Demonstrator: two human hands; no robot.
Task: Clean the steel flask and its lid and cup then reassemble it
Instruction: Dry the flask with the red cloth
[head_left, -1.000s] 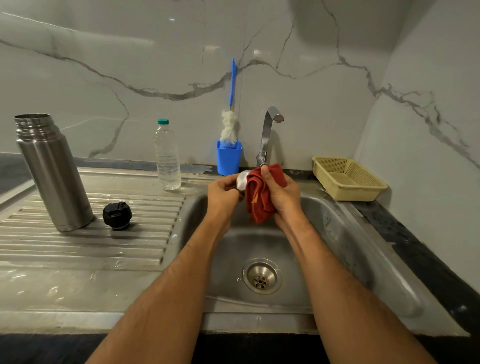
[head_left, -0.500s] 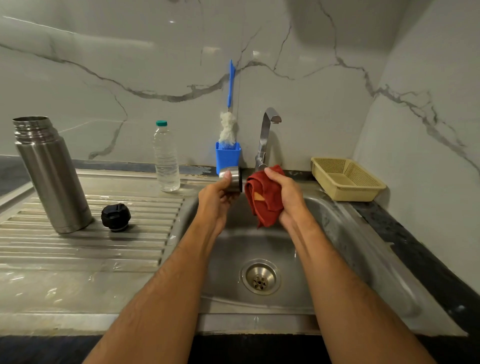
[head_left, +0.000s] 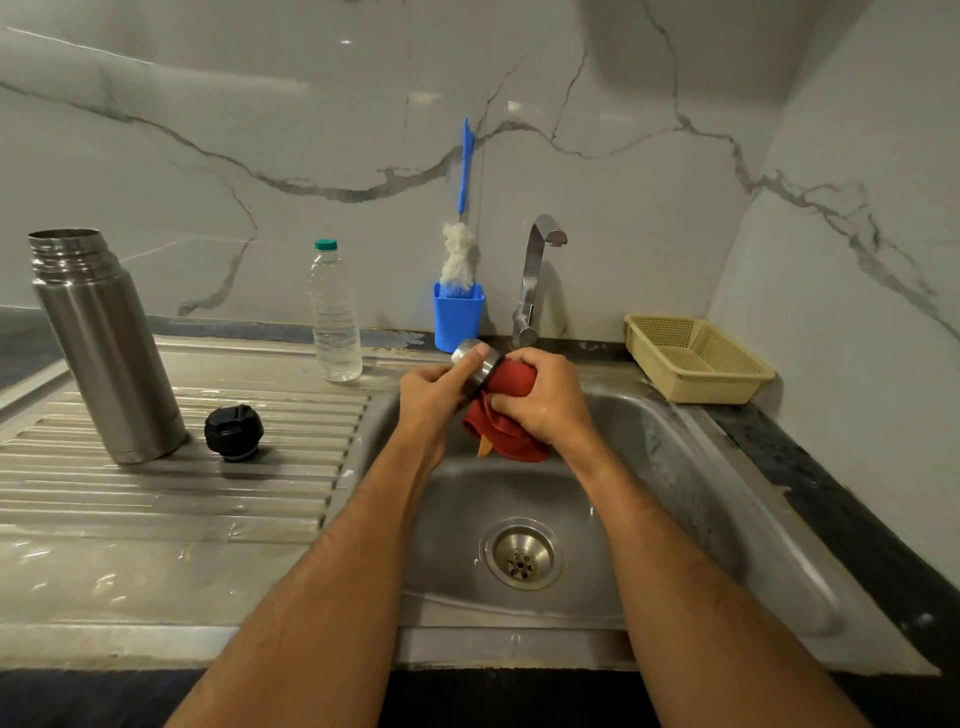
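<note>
Head view
Landmark: sink basin (head_left: 691, 499), steel, drain at its floor; all places below given relative to it.
Cup: steel cup (head_left: 477, 365), held above the basin's rear edge, lying on its side with mouth turned right toward the cloth.
Left hand: left hand (head_left: 434, 397), fingers curled round the cup's wall, thumb across its closed end.
Right hand: right hand (head_left: 545, 397), fingers closed on a bunched red cloth (head_left: 506, 415), cloth pressed into or against the cup's mouth; depth of entry not discernible.
Flask: steel flask (head_left: 106, 348), upright and open-necked on the ribbed drainboard, well left of the basin.
Lid: black lid (head_left: 234, 432), on the drainboard between flask and basin, just beside the flask's foot.
Other items: water bottle (head_left: 335, 317) behind the basin's left rear corner; blue holder (head_left: 458, 316) with a bottle brush (head_left: 460, 249) standing in it at the rear; tap (head_left: 535, 280) at the rear centre, no water seen running; yellow basket (head_left: 696, 358) at the right rear.
Step in hand: judged as wiping of the cup with the cloth; flask and lid apart, reassembly not yet begun.
Next move calls for: likely a twist of cloth against cup to cover the whole inner wall, firm left-hand hold against slipping on steel; then lid onto flask neck, cup over it.
</note>
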